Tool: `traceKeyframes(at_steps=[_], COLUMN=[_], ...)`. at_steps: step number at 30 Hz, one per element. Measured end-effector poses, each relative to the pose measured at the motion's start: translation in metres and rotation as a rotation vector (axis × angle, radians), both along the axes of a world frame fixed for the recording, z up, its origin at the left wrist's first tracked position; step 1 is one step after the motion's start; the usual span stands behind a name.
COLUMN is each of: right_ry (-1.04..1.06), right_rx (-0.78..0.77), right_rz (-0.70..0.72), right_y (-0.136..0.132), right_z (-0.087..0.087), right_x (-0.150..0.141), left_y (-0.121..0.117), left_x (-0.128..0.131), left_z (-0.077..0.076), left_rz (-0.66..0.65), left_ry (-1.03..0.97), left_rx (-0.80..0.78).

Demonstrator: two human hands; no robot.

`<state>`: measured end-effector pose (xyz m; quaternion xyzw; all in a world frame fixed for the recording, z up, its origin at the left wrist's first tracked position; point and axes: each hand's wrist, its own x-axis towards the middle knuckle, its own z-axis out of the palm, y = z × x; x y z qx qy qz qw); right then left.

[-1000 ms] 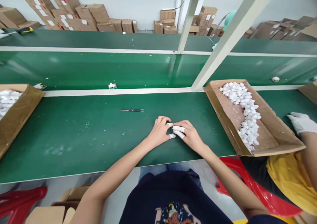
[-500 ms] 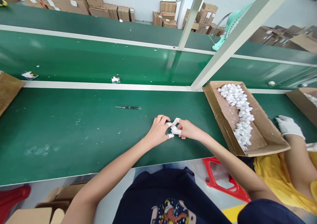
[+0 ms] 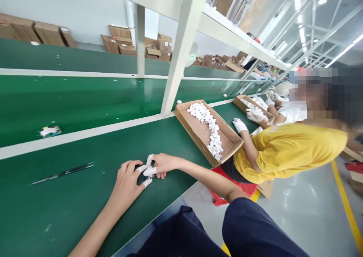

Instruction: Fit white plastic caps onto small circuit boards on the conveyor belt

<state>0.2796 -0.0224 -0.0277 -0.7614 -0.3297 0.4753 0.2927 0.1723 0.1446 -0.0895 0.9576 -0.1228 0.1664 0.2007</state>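
My left hand [image 3: 129,179] is low over the green bench, its thumb and index finger in white finger cots and curled toward my right hand. Opposite it, my right hand [image 3: 163,164] also wears white cots on thumb and index finger, which are pinched together. Both sets of fingertips meet at a tiny item that they mostly cover; its kind cannot be made out. A pair of metal tweezers [image 3: 64,173] lies on the bench to the left of my hands.
A cardboard tray [image 3: 193,136] of small white wrapped pieces [image 3: 213,130] stands to the right. Beyond it sits a co-worker in a yellow shirt [image 3: 300,147], with a white-gloved hand [image 3: 239,125] on the bench. A pale post [image 3: 181,52] rises behind the tray. A small white item [image 3: 50,131] lies on the back rail.
My view has swung to the right, bringing the co-workers and a second tray into sight. My hands stay together at the small item; the tweezers still lie on the bench.
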Motion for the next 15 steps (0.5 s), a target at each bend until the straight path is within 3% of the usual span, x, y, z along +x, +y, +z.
traceKeyframes(at_steps=[6,10,15], right_ry=[-0.099,0.199,0.215], right_rx=[-0.067,-0.024,-0.010], right_rz=[0.057,0.093,0.044], right_y=[0.010,0.010,0.008], right_z=[0.007,0.003,-0.005], right_x=[0.008,0.021,0.027], left_y=[0.006,0.009,0.010], left_x=[0.003,0.007,0.010], left_z=[-0.006,-0.010,-0.012], left_rz=[-0.010,0.001,0.004], left_ry=[-0.050,-0.060,-0.051], left_rx=[0.025,0.028,0.019])
